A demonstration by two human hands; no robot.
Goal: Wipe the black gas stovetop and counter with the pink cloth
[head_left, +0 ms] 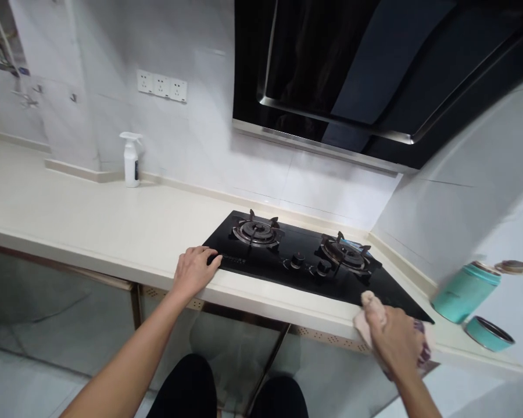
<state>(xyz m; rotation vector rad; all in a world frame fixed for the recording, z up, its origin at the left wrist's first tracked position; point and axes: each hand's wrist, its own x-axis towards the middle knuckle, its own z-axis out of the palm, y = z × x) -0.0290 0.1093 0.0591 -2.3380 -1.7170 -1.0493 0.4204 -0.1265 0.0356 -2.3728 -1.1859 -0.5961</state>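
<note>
The black glass gas cooktop [283, 249] is set into the pale countertop, with a left burner [258, 230], a right burner [347, 255] and two knobs at its front. My left hand [196, 268] rests at the cooktop's front left corner, thumb apart from the fingers, holding nothing; its fingertips are partly hidden. At the front right of the cooktop, my right hand [394, 339] is wrapped around a pale cloth [364, 328] with a dark pattern. The cloth hangs over the counter's front edge.
A teal thermos [466, 292] and a teal cup [489, 334] stand on the counter at right. A white spray bottle [131, 159] is against the back wall at left. The black range hood [331, 69] slants overhead. Wall sockets [161, 86] sit above the counter.
</note>
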